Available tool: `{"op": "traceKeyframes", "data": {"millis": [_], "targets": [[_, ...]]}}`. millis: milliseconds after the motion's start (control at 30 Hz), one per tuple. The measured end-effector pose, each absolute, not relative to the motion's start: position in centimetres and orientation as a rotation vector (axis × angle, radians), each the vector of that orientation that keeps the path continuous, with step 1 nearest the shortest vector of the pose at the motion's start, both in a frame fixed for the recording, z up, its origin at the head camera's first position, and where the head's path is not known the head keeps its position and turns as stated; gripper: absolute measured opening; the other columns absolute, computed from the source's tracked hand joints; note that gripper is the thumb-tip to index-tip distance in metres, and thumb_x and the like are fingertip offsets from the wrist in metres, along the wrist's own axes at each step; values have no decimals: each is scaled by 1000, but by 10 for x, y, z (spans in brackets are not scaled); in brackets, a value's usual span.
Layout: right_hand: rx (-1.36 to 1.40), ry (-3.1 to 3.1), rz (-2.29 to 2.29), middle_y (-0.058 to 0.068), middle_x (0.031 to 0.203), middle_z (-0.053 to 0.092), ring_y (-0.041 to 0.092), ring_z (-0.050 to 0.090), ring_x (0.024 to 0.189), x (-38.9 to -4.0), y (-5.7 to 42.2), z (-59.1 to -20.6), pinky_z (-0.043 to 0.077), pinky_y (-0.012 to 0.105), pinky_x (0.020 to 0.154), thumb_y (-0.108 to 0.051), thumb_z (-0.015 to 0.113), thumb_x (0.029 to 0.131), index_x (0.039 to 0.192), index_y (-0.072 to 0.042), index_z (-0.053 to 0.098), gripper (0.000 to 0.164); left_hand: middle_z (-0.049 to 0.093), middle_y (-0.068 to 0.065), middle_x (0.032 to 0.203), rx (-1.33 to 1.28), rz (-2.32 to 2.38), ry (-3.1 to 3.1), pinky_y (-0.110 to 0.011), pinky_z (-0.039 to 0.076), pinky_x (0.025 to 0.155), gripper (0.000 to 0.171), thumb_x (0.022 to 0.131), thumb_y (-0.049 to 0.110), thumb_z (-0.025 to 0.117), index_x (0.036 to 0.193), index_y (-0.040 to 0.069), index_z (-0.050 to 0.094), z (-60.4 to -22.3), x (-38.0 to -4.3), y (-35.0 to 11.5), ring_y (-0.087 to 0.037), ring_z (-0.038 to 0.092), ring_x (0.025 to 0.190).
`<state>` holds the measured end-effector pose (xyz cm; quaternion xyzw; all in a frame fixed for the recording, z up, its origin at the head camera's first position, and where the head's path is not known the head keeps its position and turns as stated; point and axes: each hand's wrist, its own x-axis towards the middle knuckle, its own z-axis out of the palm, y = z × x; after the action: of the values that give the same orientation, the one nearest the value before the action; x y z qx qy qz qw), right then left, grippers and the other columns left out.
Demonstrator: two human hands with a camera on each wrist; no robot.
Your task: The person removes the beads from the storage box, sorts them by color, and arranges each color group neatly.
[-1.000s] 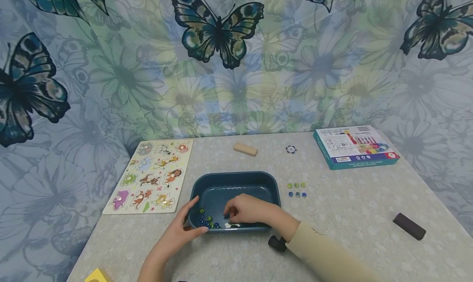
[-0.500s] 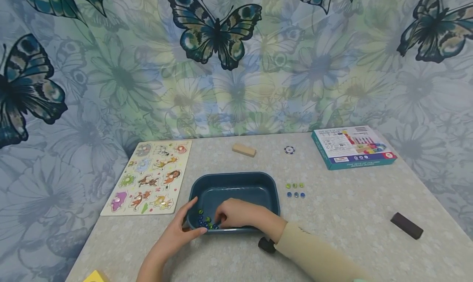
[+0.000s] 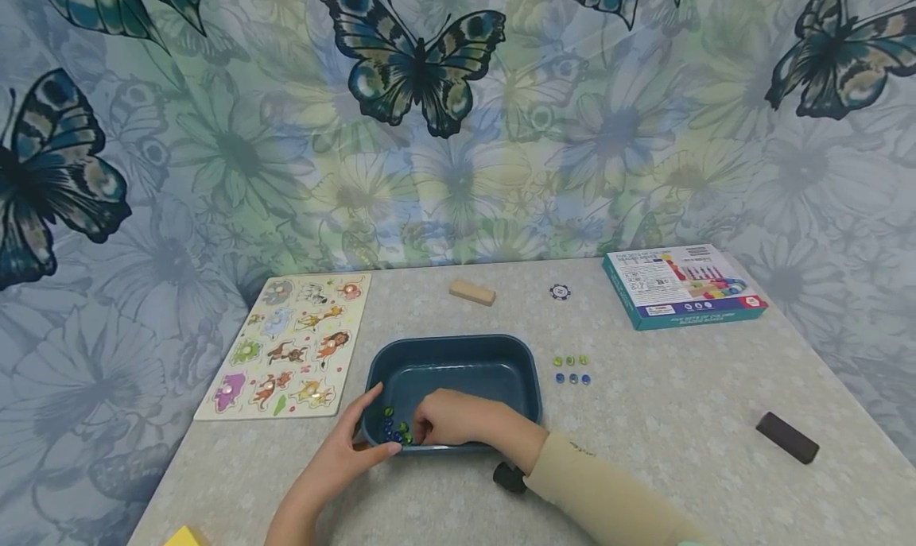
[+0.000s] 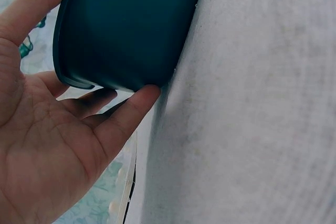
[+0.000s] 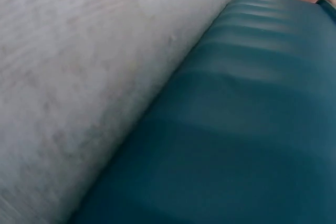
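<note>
My left hand [image 3: 343,448] spreads against the tray [image 3: 444,363]. I'm likely gathering marbles [image 3: 404,427]; whether my right hand [image 3: 454,416] pinches any, I can't tell. Lifting next needs care.

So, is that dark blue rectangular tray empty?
Not empty: small, shiny blue and green beads lie at the left end of the tray; the right hand hides part of its floor.

Lettering shows on the box [image 3: 685,286] — too blurred to read.
</note>
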<state>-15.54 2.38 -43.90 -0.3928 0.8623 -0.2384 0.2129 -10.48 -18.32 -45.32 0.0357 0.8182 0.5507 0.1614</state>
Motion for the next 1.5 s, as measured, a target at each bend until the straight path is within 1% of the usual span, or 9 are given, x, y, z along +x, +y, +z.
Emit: {"op": "traceKeyframes", "data": {"millis": [167,333,500,667,767,933,1100,1233,1500], "targets": [[-1121,2395,-700,-14,73,62,-4,54,63,-157,30,-436,45,12,59,-8,68,82,81,-16,71,8,10,-9,155,92,1561,2341,-51,41,96,85,79,27,76,147,27,24,-452,-106,-182,-41,9,139],[-1117,2388,-857,-15,75,61,-3,56,66,-163,52,-428,47,13,60,-9,68,82,86,-15,69,7,11,-11,155,81,1521,2362,-51,40,96,87,78,30,77,147,28,24,-451,-108,-179,-43,10,138],[-1083,2424,-1040,-14,79,62,-1,58,70,-168,88,-413,50,17,64,-12,67,85,88,-17,67,6,11,-13,154,78,1487,2393,-51,40,97,89,76,32,78,147,28,24,-451,-109,-178,-45,12,137],[-1036,2498,-1145,-11,83,64,3,60,73,-166,127,-397,51,22,65,-14,66,87,93,-15,68,6,11,-14,154,76,1468,2412,-51,41,96,90,75,33,78,147,29,24,-450,-110,-177,-46,13,137],[-951,2558,-1160,-8,85,65,5,60,75,-163,149,-388,52,23,66,-14,66,87,95,-15,67,8,11,-13,155,77,1476,2409,-50,41,96,89,76,33,78,146,29,24,-450,-110,-177,-46,13,137],[-821,2658,-1145,-9,85,64,7,60,77,-167,191,-383,52,25,67,-14,66,87,96,-14,67,9,10,-13,155,64,1470,2407,-50,41,96,90,76,34,78,147,29,24,-450,-109,-178,-46,13,137],[-652,2756,-1092,-7,85,64,10,59,77,-176,238,-393,51,27,69,-16,67,87,95,-13,67,9,10,-13,155,48,1455,2412,-50,42,96,90,75,36,78,146,30,24,-452,-108,-180,-45,13,137],[-479,2792,-1009,-4,81,63,14,56,74,-182,268,-408,49,30,67,-16,66,87,92,-12,66,6,10,-12,155,41,1456,2412,-49,42,96,89,75,36,78,146,30,24,-453,-107,-181,-43,13,138],[-297,2720,-884,0,79,60,16,51,71,-189,289,-439,45,29,64,-9,65,85,91,-9,66,6,10,-13,155,42,1459,2408,-49,42,95,89,76,33,78,147,29,23,-455,-107,-182,-44,13,138]]}}
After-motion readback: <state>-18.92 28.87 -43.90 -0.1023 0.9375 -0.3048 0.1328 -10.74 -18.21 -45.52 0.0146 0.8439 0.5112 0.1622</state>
